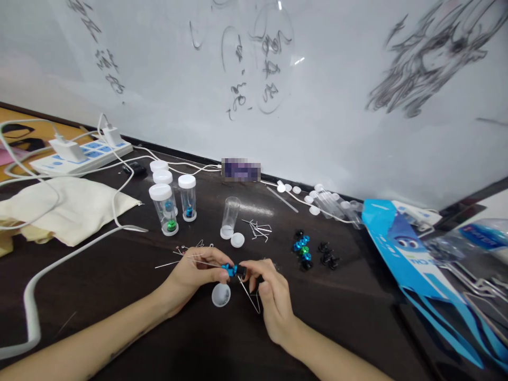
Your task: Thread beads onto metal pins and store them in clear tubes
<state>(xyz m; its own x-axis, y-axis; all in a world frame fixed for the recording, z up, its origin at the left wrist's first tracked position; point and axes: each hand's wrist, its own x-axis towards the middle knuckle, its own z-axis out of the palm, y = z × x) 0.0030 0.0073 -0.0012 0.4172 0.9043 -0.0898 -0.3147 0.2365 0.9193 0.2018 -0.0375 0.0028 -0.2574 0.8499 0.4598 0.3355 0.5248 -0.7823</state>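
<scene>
Blue part [229,270], partly covered by left fingers [217,274], pixelated object [241,170]

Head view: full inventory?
Cylindrical part: one, blue-black, front
White-capped tubes: about four, clear, left
Open tube: one, clear, centre
Round lid: one, white, centre
Round cup: one, white, front
Thin rods: several, silver, centre
Small parts: many, blue/green/black, right
Piled tubes: several, clear, back right
Printed bag: one, blue, right
Power strip: one, white, left
Cloth: one, cream, left
Cables: several, white, left
Pixelated object: one, purple, back
Whiteboard: one, white, behind
Table: one, dark, beneath
Left hand: one, front
Right hand: one, front
</scene>
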